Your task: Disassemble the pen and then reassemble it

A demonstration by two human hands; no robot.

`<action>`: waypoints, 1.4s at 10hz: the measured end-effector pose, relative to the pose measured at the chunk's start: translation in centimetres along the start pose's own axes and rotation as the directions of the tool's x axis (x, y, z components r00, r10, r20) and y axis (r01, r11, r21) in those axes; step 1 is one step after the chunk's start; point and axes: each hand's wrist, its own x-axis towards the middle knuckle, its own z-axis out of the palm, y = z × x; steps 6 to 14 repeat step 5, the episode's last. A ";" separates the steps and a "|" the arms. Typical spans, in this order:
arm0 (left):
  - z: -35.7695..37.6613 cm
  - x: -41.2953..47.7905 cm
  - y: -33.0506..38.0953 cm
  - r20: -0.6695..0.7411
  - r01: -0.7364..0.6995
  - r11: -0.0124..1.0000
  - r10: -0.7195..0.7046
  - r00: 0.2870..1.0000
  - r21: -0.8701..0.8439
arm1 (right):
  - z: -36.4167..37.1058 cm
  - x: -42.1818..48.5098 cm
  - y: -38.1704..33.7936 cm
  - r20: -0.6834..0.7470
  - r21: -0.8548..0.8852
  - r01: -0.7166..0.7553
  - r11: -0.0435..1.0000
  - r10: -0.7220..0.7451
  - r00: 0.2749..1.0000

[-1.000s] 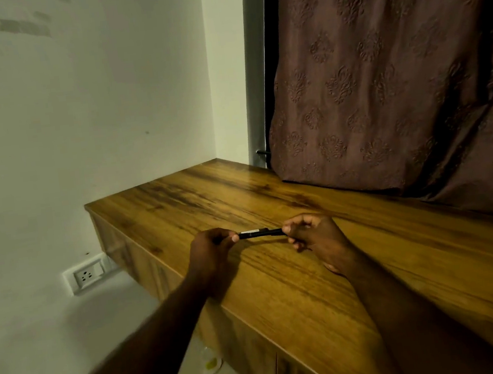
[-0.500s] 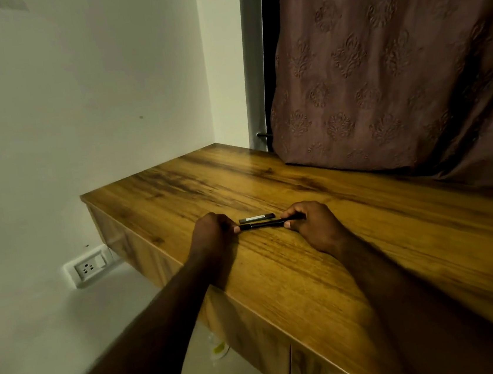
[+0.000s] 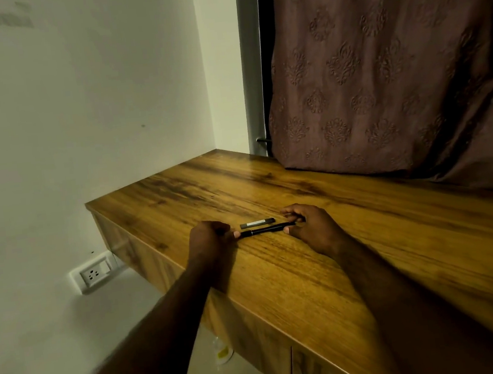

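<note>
Black pen (image 3: pixel 264 231) pinched endwise between both hands' fingers (image 3: pixel 290 229).

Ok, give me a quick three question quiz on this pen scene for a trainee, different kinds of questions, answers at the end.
1. True or false: the pen body is held at both ends, by the left hand and the right hand.
2. Where does the pen cap lie? A) on the floor B) on the wooden desk, just beyond the pen body C) in the right hand
3. Fill in: behind the desk hangs a patterned ___.

Key: 1 true; 2 B; 3 curtain.
</note>
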 end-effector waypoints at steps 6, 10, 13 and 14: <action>0.1 1.6 2.6 -0.113 -0.151 0.987 0.157 0.981 0.057 | 2.5 0.7 -4.0 -0.082 -0.417 0.240 0.877 -0.299 0.951; 0.1 1.6 2.6 -0.113 -0.151 0.987 0.157 0.981 0.057 | 2.5 0.7 -4.0 -0.082 -0.417 0.240 0.877 -0.299 0.951; 0.1 1.6 2.6 -0.113 -0.151 0.987 0.157 0.981 0.057 | 2.5 0.7 -4.0 -0.082 -0.417 0.240 0.877 -0.299 0.951; 0.1 1.6 2.6 -0.113 -0.151 0.987 0.157 0.981 0.057 | 2.5 0.7 -4.0 -0.082 -0.417 0.240 0.877 -0.299 0.951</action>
